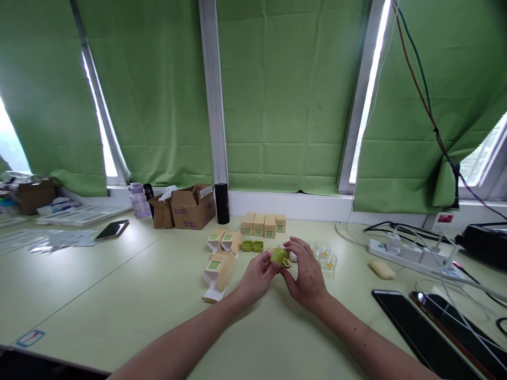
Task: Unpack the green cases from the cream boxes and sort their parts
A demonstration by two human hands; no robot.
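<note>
Between both hands, above the table, is a small glossy green pot-like piece with tan loop handles. My left hand pinches it from the left with thumb and fingers. My right hand curves around its right side, fingertips at the top and thumb near the lower handle. Just behind the hands sit two little green square trays. Clear containers with gold-coloured bits stand beyond my right hand, partly hidden by it. Opened kraft boxes with green labels lie to the left.
Several closed kraft boxes line up at the back. Cardboard cartons and a black cylinder stand against the wall. On the right are a power strip with tangled cables, a beige oval object and a dark tablet.
</note>
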